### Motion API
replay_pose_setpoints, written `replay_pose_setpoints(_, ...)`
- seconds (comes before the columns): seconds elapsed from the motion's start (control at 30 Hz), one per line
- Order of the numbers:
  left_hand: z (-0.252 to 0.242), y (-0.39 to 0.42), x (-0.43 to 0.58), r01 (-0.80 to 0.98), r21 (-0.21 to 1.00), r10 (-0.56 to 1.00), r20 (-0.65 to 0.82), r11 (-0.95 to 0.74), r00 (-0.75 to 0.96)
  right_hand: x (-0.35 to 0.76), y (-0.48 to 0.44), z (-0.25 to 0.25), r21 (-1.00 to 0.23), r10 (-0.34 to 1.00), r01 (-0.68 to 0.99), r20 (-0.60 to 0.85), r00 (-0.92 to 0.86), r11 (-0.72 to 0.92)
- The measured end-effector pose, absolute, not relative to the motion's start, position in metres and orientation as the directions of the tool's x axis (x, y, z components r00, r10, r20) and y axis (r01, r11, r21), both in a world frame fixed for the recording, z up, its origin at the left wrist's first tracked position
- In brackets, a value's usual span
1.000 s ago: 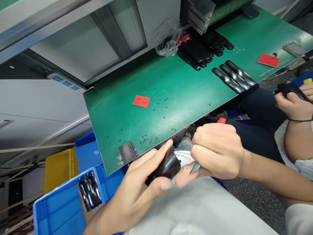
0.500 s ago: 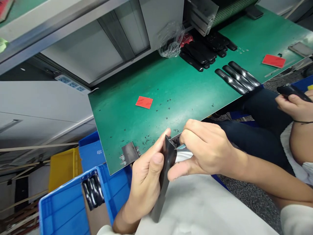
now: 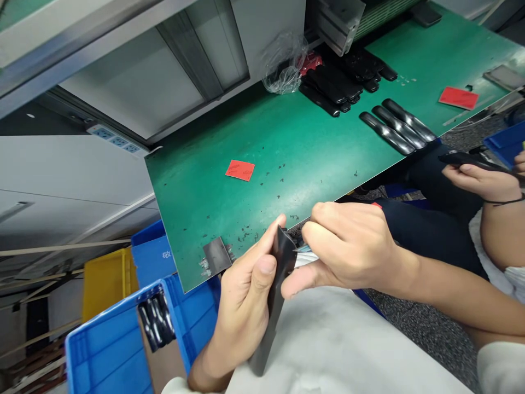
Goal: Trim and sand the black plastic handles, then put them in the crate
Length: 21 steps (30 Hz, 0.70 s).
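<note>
A smooth, glossy black handle (image 3: pixel 281 268) sits at the lower centre of the frame, wrapped by the left hand's (image 3: pixel 244 312) fingers and thumb. Since a second ago it has swung steeper; its long axis now slants up and slightly right, top end beside a thin tool (image 3: pixel 304 249) gripped in the right hand's (image 3: pixel 348 246) curled fingers.

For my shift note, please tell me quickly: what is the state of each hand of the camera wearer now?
Left hand: closed around a black part.
Right hand: fingers closed on a thin tool, thumb extended.
</note>
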<state>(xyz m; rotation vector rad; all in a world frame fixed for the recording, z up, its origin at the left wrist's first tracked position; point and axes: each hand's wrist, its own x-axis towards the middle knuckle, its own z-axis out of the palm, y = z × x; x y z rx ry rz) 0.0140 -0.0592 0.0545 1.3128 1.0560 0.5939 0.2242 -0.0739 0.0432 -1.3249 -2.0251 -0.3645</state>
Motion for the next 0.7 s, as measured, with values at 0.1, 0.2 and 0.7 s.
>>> replay_pose_setpoints(0.1, 0.054, -0.059, 0.014, 0.202, 0.956, 0.853, -0.283, 0.213, 0.438, 0.225, -0.074, 0.041, -0.139, 0.695, 0.884, 0.676, -0.244, 0.446)
replay_pose_setpoints(0.2, 0.052, -0.060, 0.014, 0.204, 0.955, 0.855, -0.286, 0.216, 0.434, 0.224, -0.073, 0.040, -0.139, 0.691, 0.883, 0.680, -0.244, 0.448)
replay_pose_setpoints(0.7, 0.053, -0.051, 0.030, 0.146, 0.968, 0.894, -0.247, 0.206, 0.374, 0.212, -0.075, 0.030, -0.200, 0.709, 0.875, 0.676, -0.203, 0.440)
